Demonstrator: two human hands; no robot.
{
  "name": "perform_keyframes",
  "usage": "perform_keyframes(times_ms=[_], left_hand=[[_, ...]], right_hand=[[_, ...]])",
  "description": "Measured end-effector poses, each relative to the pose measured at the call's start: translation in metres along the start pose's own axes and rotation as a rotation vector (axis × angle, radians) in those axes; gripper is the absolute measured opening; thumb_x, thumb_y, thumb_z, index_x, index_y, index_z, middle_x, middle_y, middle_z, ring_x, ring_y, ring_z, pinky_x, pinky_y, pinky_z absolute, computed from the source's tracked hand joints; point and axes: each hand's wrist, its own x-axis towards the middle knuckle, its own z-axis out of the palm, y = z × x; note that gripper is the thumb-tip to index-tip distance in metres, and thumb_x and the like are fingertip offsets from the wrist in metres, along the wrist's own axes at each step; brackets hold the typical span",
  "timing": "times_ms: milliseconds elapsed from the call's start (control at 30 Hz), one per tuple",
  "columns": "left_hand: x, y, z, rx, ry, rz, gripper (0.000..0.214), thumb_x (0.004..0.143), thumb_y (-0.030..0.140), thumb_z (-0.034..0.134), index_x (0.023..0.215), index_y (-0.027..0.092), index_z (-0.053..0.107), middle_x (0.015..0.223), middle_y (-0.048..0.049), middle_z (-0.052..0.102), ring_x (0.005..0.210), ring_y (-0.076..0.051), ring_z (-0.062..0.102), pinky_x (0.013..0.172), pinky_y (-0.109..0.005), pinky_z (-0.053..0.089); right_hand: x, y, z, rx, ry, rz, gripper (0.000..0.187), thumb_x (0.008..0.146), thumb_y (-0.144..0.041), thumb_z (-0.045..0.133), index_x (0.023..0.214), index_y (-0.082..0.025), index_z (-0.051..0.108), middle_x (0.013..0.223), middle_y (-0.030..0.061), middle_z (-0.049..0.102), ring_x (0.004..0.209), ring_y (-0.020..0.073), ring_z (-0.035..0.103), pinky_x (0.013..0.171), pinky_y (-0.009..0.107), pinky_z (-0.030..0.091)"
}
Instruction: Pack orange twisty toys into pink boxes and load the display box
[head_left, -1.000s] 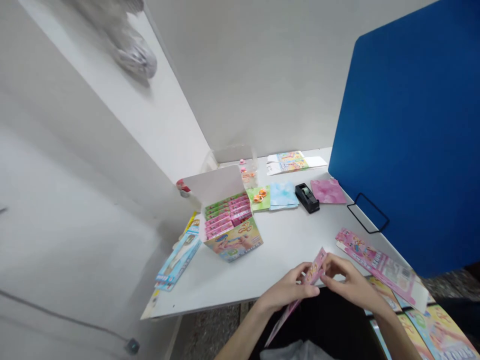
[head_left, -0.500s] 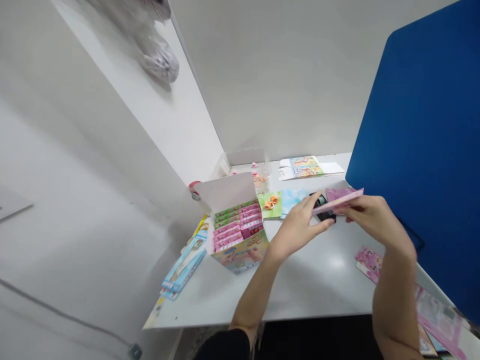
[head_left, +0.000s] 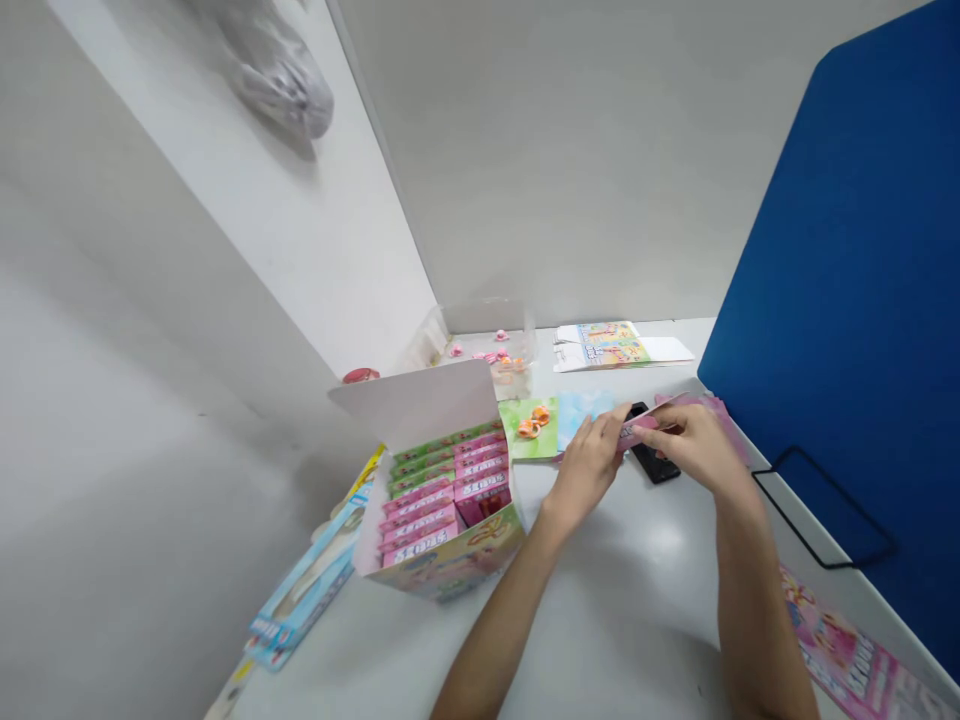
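Note:
My left hand [head_left: 589,470] and my right hand [head_left: 694,445] both pinch a narrow pink printed card [head_left: 641,431] between them, over the middle of the white table [head_left: 600,560]. Just beyond the card lies a black tape dispenser [head_left: 651,458], partly hidden by my fingers. A pink patterned paper [head_left: 712,412] lies under and behind my right hand. Left of my left hand are a sky-blue sheet [head_left: 579,412] and a green card with orange bows [head_left: 527,428]. An open display box of pink and green packets [head_left: 442,490] stands left of my left wrist.
A transparent plastic tub of small pink and orange pieces [head_left: 491,348] sits at the back. Printed sheets [head_left: 619,347] lie beside it. A blue partition [head_left: 840,300] with a black wire holder [head_left: 821,510] bounds the right. Pink packaging [head_left: 847,655] and blue packaging [head_left: 300,590] lie along the table's sides.
Both hands have carried the pink card from the table's near edge up to the tape dispenser. My view has swung, and the pink packaging now sits lower right.

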Motion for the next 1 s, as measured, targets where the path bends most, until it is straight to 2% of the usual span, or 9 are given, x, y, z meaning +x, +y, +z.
perform_keyframes(times_ms=[167, 333, 400, 500, 567, 667, 733, 867, 1000], left_hand=[[-0.002, 0.002, 0.006, -0.028, -0.083, -0.055, 0.065, 0.082, -0.001, 0.04, 0.143, 0.022, 0.033, 0.132, -0.0118, 0.059, 0.116, -0.026, 0.061, 0.091, -0.039, 0.052], [-0.004, 0.007, 0.001, -0.251, -0.122, -0.032, 0.075, 0.075, -0.008, 0.035, 0.141, 0.027, 0.036, 0.133, -0.0057, 0.06, 0.117, -0.022, 0.061, 0.091, -0.032, 0.05], [-0.005, 0.008, -0.007, -0.363, -0.128, -0.02, 0.065, 0.081, -0.003, 0.037, 0.138, 0.027, 0.041, 0.127, -0.0041, 0.063, 0.111, -0.02, 0.062, 0.092, -0.032, 0.048], [-0.009, 0.011, -0.022, -0.527, -0.151, -0.093, 0.047, 0.089, 0.011, 0.043, 0.133, 0.025, 0.048, 0.114, -0.0039, 0.067, 0.103, -0.021, 0.064, 0.09, -0.034, 0.049], [-0.012, 0.012, -0.032, -0.707, -0.194, -0.144, 0.041, 0.088, 0.023, 0.055, 0.129, 0.021, 0.052, 0.115, -0.0068, 0.067, 0.106, -0.024, 0.063, 0.089, -0.037, 0.051], [-0.015, 0.015, -0.04, -0.971, -0.299, -0.241, 0.051, 0.081, 0.036, 0.069, 0.126, 0.019, 0.053, 0.119, -0.0115, 0.066, 0.104, -0.027, 0.065, 0.084, -0.038, 0.054], [-0.015, 0.019, -0.04, -1.011, -0.317, -0.254, 0.057, 0.078, 0.038, 0.072, 0.128, 0.02, 0.052, 0.122, -0.0121, 0.064, 0.106, -0.028, 0.065, 0.086, -0.039, 0.054], [-0.014, 0.03, -0.031, -0.886, -0.072, -0.189, 0.07, 0.081, 0.043, 0.07, 0.14, 0.026, 0.035, 0.13, -0.0108, 0.057, 0.114, -0.025, 0.061, 0.097, -0.041, 0.049], [-0.015, 0.037, -0.022, -0.773, 0.142, -0.12, 0.082, 0.087, 0.047, 0.063, 0.149, 0.033, 0.011, 0.116, -0.007, 0.063, 0.093, -0.02, 0.066, 0.086, -0.038, 0.053]], right_hand=[[-0.003, 0.004, -0.003, -0.009, -0.045, -0.048, 0.03, 0.078, -0.041, 0.061, 0.064, -0.016, 0.071, 0.06, 0.0048, 0.066, 0.058, 0.0203, 0.059, 0.051, 0.029, 0.039], [-0.012, 0.001, -0.009, 0.026, -0.053, -0.176, 0.036, 0.083, -0.05, 0.06, 0.07, -0.018, 0.071, 0.07, 0.0057, 0.067, 0.059, 0.0176, 0.058, 0.051, 0.028, 0.041], [-0.015, -0.001, -0.013, 0.048, 0.03, -0.239, 0.035, 0.083, -0.054, 0.062, 0.079, -0.02, 0.073, 0.082, 0.0065, 0.066, 0.062, 0.0158, 0.058, 0.053, 0.028, 0.044], [-0.016, 0.001, -0.022, 0.031, 0.261, -0.283, 0.037, 0.081, -0.058, 0.065, 0.093, -0.024, 0.074, 0.099, 0.0086, 0.06, 0.068, 0.0149, 0.058, 0.055, 0.028, 0.048], [-0.015, 0.005, -0.029, 0.079, 0.303, -0.293, 0.041, 0.084, -0.061, 0.06, 0.097, -0.025, 0.074, 0.103, 0.01, 0.058, 0.077, 0.0171, 0.06, 0.057, 0.028, 0.051], [-0.012, 0.013, -0.036, 0.348, 0.118, -0.249, 0.044, 0.088, -0.062, 0.052, 0.1, -0.025, 0.074, 0.103, 0.0098, 0.063, 0.082, 0.0189, 0.064, 0.061, 0.03, 0.056], [-0.011, 0.016, -0.036, 0.536, -0.016, -0.192, 0.04, 0.086, -0.059, 0.058, 0.1, -0.025, 0.073, 0.099, 0.0083, 0.068, 0.08, 0.0194, 0.067, 0.066, 0.034, 0.058], [-0.004, 0.019, -0.028, 0.746, 0.038, -0.148, 0.031, 0.074, -0.047, 0.077, 0.096, -0.025, 0.074, 0.094, 0.005, 0.072, 0.08, 0.0199, 0.069, 0.071, 0.036, 0.059], [0.001, 0.02, -0.024, 0.813, 0.08, -0.128, 0.043, 0.07, -0.041, 0.082, 0.11, -0.029, 0.071, 0.099, 0.004, 0.072, 0.083, 0.0201, 0.069, 0.067, 0.033, 0.059]])
